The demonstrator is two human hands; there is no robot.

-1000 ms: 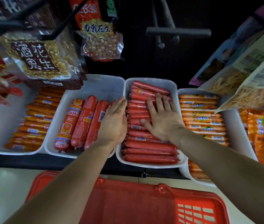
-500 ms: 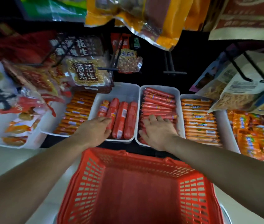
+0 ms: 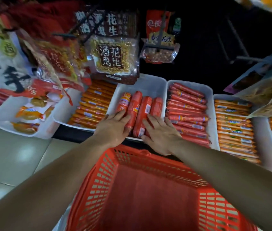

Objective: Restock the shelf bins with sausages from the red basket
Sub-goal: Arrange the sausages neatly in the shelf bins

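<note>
The red basket [image 3: 98, 177] stands right below me, and its inside looks bare. Beyond it, several thick red sausages [image 3: 142, 107] lie side by side in a white shelf bin [image 3: 148, 84]. My left hand [image 3: 113, 129] rests flat on the near ends of the left sausages. My right hand [image 3: 162, 135] lies with spread fingers on the near ends of the right ones. Neither hand is closed around a sausage. To the right, another white bin [image 3: 190, 82] is packed with thin red sausages [image 3: 187, 107].
Bins of orange sausages sit on the left [image 3: 91, 107] and on the right [image 3: 232, 124]. A bin of yellow snack packs [image 3: 28, 114] is at far left. Peanut bags [image 3: 113, 59] hang on hooks just above the bins. Pale floor tiles [image 3: 15, 155] lie at lower left.
My right hand has left the thin-sausage bin and moved left onto the thick sausages. My left hand has shifted onto their near ends. The view has pulled back over the basket.
</note>
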